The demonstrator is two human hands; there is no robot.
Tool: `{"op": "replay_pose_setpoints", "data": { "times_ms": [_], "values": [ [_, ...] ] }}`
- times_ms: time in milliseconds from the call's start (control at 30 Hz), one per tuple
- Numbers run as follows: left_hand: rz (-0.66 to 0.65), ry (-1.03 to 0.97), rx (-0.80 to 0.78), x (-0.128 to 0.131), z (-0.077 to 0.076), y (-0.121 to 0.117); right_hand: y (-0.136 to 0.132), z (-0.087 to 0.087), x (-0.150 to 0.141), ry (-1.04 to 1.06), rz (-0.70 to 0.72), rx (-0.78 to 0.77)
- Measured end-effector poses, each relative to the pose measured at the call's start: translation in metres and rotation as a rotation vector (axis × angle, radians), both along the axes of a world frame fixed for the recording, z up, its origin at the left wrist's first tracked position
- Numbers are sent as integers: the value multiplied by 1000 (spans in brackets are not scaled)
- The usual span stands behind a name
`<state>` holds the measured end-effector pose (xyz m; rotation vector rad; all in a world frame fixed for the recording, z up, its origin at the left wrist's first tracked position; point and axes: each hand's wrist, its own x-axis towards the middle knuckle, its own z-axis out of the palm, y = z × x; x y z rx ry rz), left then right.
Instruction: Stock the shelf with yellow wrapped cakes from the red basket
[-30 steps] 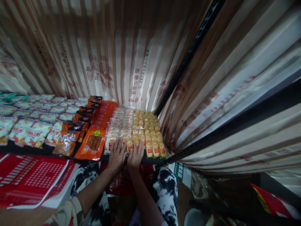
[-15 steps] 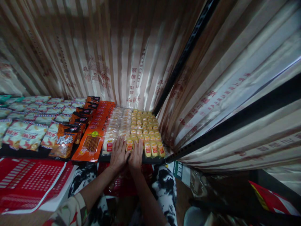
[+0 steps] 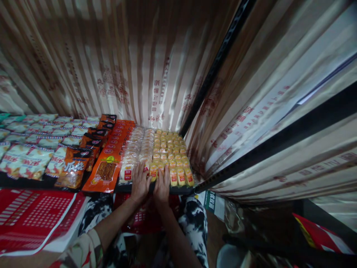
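My left hand lies with its fingers stretched over the front edge of the clear-wrapped white snack packets, where they meet the yellow ones. Beside it, my right hand rests with fingers extended on the front row of small yellow packets. One yellow packet with a red label shows between the two hands. Behind my fingertips, rows of both kinds run back to the curtain. What lies directly beneath my palms is hidden.
Left of the white packets are flat orange bags of brown sticks, orange-brown snack bags and pale snack bags. A dark shelf edge runs in front. Black metal posts, a printed curtain and a red basket surround it.
The view has shifted slightly. Both hands remain at the front of the rows, with hardly any movement against the packets.
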<state>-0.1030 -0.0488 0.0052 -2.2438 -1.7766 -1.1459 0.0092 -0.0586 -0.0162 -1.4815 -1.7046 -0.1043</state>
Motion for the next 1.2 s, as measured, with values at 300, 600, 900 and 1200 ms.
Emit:
{"op": "replay_pose_setpoints", "data": {
  "times_ms": [300, 600, 900, 1200],
  "values": [
    [54, 58, 35, 7, -2, 1, -2, -5, 7, -105, -18, 5],
    [-7, 77, 180, 6, -5, -5, -16, -8, 23, -167, -67, 25],
    [-116, 198, 216, 18, -14, -10, -26, -8, 50, -201, -235, -7],
    [-148, 330, 112, 30, -21, -14, -19, -13, 47, -232, -174, -38]
  ]
}}
